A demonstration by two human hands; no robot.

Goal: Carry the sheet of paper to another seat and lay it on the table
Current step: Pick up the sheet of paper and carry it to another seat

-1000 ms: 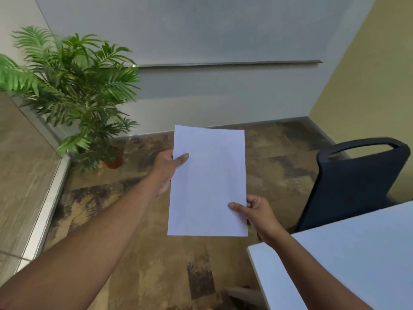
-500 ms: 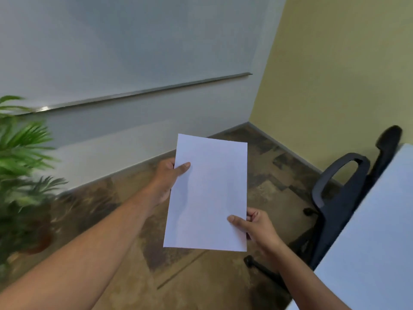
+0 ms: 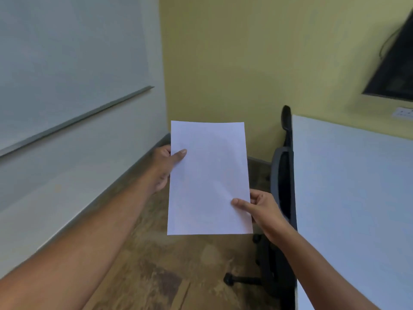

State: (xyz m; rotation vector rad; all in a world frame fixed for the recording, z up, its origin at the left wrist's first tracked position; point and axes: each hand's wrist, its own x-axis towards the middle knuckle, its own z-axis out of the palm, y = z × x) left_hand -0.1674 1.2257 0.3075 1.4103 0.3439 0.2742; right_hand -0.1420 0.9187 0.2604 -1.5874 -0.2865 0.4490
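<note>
One sheet of paper (image 3: 209, 177) is held flat in mid-air over the floor, left of the white table (image 3: 353, 198). The left hand (image 3: 164, 166) pinches its far left edge and the right hand (image 3: 260, 209) its near right edge, opposite grips likely keeping it taut. One black chair (image 3: 282, 198) stands tucked against the table's left side.

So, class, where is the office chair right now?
In the head view, the office chair stands right of centre, tucked against the white table's left edge, just behind the right hand.
</note>
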